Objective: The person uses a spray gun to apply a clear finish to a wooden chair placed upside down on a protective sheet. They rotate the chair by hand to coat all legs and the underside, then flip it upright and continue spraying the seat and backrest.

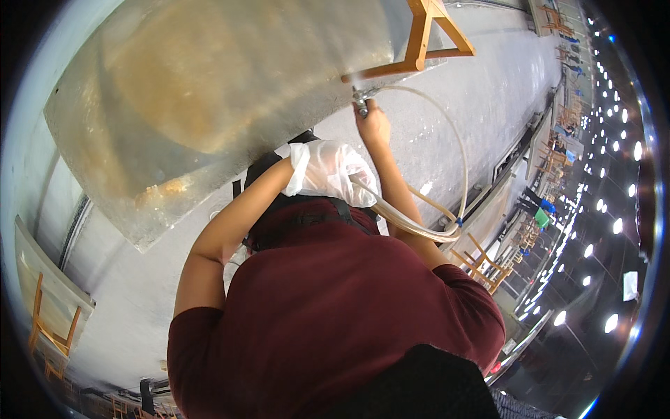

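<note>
My right hand [374,126] is closed round a metal spray gun [360,102], held out ahead of me with its nozzle pointing away. A pale mist shows at the nozzle, close to the lower bar of a wooden chair frame [420,43]. A clear hose [457,133] loops from the gun to the right and back toward my body. My left hand [328,171], wrapped in a loose white plastic bag, is at my waist, closed on the clear hoses [412,227] where they reach the bag. The bag partly hides its fingers.
The chair frame stands on a large, stained grey board [230,77] ahead and to the left. A grey floor [488,77] runs to the right. Another wooden chair [52,328] is at the far left, another [485,265] at the right. People and more chairs are farther off.
</note>
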The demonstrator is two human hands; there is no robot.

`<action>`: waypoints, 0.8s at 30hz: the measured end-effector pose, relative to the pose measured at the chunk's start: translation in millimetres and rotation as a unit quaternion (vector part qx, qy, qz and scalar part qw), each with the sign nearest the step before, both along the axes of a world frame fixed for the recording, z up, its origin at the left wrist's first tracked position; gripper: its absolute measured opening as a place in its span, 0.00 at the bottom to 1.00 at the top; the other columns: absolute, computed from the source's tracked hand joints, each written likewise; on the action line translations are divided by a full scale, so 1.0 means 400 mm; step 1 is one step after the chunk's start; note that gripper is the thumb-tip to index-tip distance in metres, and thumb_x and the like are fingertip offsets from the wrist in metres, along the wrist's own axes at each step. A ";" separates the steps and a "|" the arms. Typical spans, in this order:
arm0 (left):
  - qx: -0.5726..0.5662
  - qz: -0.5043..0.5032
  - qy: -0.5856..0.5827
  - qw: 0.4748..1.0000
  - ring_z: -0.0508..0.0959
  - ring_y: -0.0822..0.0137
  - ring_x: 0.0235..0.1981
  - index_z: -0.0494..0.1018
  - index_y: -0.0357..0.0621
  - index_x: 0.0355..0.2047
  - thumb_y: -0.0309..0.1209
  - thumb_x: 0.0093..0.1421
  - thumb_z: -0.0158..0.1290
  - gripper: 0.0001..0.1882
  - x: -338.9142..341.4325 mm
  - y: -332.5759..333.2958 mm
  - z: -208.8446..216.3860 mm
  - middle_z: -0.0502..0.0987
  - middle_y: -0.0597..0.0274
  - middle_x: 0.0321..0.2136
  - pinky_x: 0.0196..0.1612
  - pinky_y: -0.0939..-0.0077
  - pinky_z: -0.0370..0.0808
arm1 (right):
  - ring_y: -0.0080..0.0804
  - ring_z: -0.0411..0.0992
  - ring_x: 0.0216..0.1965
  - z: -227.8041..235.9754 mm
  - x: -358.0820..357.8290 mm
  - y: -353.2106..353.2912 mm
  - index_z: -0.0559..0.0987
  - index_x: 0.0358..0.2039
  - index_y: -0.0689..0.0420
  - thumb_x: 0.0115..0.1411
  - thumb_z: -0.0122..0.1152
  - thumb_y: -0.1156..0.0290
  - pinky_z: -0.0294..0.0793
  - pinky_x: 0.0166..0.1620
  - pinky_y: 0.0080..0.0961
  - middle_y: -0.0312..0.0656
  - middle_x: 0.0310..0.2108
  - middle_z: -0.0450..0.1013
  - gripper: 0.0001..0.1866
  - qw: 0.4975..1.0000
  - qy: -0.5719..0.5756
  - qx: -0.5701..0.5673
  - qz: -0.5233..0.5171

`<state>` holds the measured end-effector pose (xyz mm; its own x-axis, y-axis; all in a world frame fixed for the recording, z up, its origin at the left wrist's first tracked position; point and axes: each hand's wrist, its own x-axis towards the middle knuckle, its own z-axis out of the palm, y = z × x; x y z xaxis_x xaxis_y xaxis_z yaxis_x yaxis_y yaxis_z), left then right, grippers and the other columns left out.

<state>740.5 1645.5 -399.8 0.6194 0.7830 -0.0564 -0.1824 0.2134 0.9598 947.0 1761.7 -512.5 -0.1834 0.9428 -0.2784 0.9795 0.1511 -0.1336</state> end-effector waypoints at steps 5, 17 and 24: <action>-0.012 -0.010 -0.030 0.999 0.80 0.63 0.32 0.84 0.49 0.37 0.47 0.56 0.64 0.17 -0.058 -0.011 -0.023 0.83 0.60 0.31 0.40 0.71 0.75 | 0.65 0.76 0.41 -0.029 -0.051 -0.006 0.80 0.43 0.56 0.64 0.60 0.47 0.74 0.43 0.55 0.64 0.35 0.78 0.23 0.997 0.054 -0.011 -0.050; -0.004 -0.031 -0.097 0.995 0.79 0.63 0.32 0.84 0.49 0.37 0.48 0.57 0.63 0.18 -0.084 0.011 0.003 0.83 0.60 0.31 0.41 0.71 0.75 | 0.60 0.78 0.35 0.355 -0.106 0.131 0.80 0.43 0.54 0.64 0.61 0.49 0.76 0.37 0.49 0.55 0.31 0.80 0.21 0.974 0.025 0.222 -0.040; 0.003 0.001 -0.060 0.998 0.80 0.62 0.32 0.83 0.48 0.37 0.49 0.56 0.63 0.19 -0.088 0.006 0.001 0.83 0.59 0.31 0.41 0.71 0.75 | 0.55 0.80 0.30 0.399 -0.124 0.225 0.82 0.43 0.55 0.63 0.66 0.55 0.76 0.33 0.41 0.52 0.28 0.80 0.17 0.954 0.114 0.277 -0.010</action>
<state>705.2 1648.0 -399.3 0.6206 0.7838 0.0230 -0.2956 0.2067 0.9327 897.4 1851.5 -353.0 -0.1597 0.9376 0.3088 0.9380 0.2416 -0.2486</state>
